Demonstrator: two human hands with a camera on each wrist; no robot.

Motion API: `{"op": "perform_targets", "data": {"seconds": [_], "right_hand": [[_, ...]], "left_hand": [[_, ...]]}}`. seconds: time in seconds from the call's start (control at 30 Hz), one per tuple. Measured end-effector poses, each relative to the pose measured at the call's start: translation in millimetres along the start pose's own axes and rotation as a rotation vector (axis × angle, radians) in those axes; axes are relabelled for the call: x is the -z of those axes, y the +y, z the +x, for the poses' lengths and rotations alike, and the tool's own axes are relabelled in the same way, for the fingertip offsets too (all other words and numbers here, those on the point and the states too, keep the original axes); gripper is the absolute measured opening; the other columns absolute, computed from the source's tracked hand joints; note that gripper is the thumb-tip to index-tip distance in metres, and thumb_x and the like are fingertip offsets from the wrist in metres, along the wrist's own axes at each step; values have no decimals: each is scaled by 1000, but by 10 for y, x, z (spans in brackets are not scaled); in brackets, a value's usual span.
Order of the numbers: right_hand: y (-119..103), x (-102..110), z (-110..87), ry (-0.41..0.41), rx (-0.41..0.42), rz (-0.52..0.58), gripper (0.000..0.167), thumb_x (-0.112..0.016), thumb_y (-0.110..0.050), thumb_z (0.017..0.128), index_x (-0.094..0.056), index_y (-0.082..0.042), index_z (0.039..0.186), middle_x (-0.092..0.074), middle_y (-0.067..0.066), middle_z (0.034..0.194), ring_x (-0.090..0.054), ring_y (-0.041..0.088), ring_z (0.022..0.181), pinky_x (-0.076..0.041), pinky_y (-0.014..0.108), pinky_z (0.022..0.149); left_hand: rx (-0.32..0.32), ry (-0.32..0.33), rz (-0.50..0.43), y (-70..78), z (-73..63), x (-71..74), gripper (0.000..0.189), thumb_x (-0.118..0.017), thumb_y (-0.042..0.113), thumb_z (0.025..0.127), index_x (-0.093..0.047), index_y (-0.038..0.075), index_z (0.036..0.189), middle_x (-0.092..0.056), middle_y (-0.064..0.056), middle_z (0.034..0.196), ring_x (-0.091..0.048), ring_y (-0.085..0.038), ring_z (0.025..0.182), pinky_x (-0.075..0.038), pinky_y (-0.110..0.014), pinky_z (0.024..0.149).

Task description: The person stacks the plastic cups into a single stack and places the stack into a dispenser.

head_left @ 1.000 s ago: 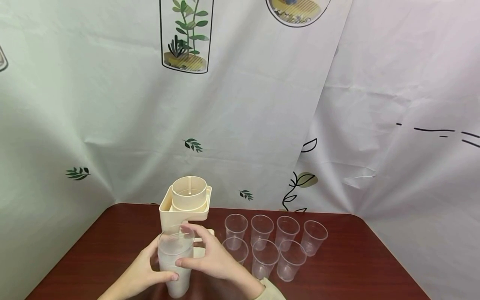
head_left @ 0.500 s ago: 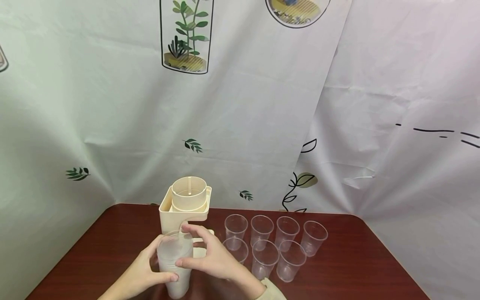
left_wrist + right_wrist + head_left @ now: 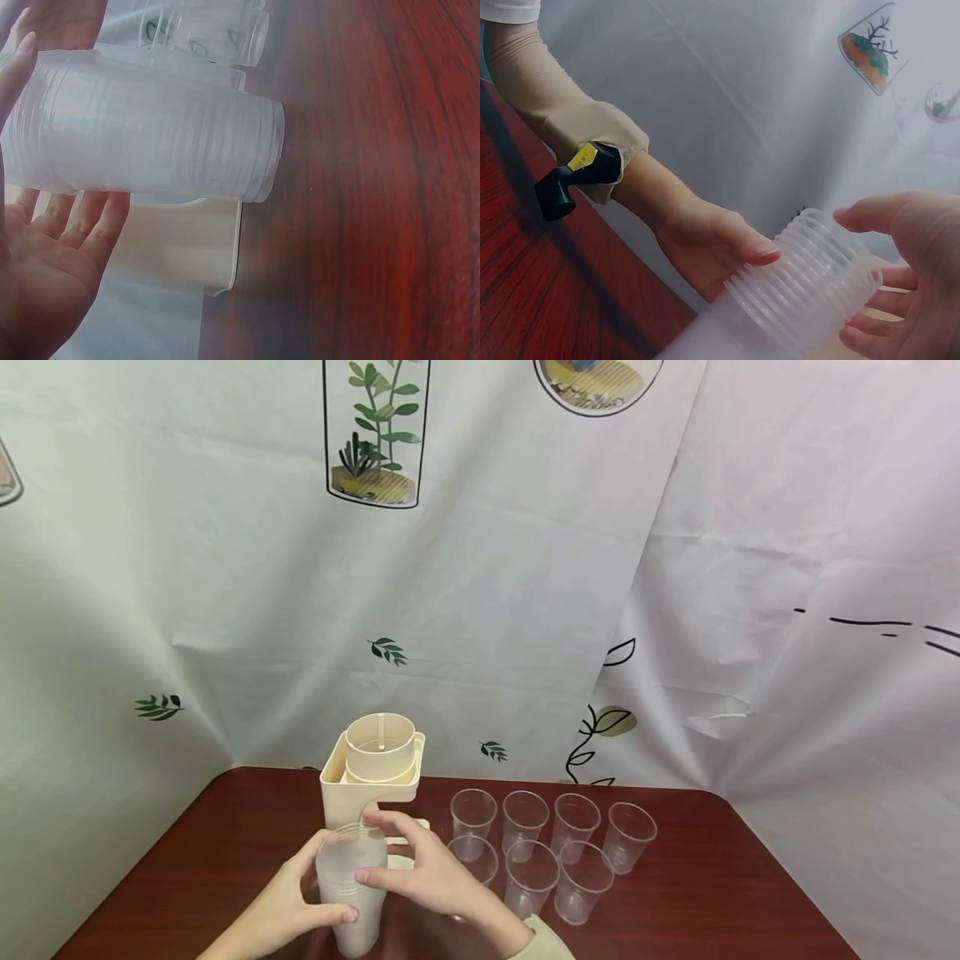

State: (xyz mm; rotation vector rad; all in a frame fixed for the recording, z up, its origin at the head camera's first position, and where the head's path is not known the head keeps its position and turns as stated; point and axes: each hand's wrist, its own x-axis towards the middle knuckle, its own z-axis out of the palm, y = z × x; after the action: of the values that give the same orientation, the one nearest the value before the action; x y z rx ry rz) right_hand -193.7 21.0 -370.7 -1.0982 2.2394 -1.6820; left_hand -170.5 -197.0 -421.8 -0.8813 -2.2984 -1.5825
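Note:
A tall nested stack of clear plastic cups [image 3: 351,893] stands upright between my hands, its ribbed rims at the top. My left hand [image 3: 281,893] holds it from the left, thumb across the near side; in the left wrist view its fingers [image 3: 96,221] lie behind the stack. From the right, my right hand [image 3: 427,868] holds the upper part, with the thumb at the front and a finger at the far rim. In the right wrist view, the right-hand fingers [image 3: 889,300] are by the upper rims. Just behind the stack is a cream plastic stand [image 3: 367,793] with a round open holder.
Several single clear cups stand upright in two rows to the right, among them a front-right cup [image 3: 585,885] and a back-right cup [image 3: 630,835]. All are on a dark red wood-grain table [image 3: 697,893]. A patterned pale sheet [image 3: 487,610] hangs behind it.
The top rim of the stack has sunk slightly, and more closely spaced rims show at its top. Both hands stay in nearly the same place around it.

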Motion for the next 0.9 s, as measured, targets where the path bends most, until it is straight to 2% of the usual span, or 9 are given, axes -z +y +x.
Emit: {"op": "perform_targets", "data": {"seconds": [0.5,0.77,0.9], "right_hand": [[16,2,-7,-30,-10,6,53,-67,-21,88,-49,-10,136,-52,2,139,-53,5,119,-43,23,101],[28,0,-10,2,20,-29,51,-69,-20,87,-51,-12,134,-54,1,137,-53,9,120,-44,26,103],[20,10,-12,45,83,-90,50,-71,-23,86,-54,-15,132,-56,-2,133,-54,9,118,-46,27,100]], "left_hand": [[-22,-5,-18,-15,-3,-11,63,-78,1,73,-45,8,126,-56,9,118,-59,-3,100,-52,-24,77],[-35,-6,-7,-30,2,-4,64,-78,2,73,-45,9,126,-56,7,118,-59,-3,102,-52,-24,78],[-41,-3,-3,-38,6,-2,65,-79,1,72,-45,9,127,-56,8,119,-58,-3,102,-52,-24,78]]}}
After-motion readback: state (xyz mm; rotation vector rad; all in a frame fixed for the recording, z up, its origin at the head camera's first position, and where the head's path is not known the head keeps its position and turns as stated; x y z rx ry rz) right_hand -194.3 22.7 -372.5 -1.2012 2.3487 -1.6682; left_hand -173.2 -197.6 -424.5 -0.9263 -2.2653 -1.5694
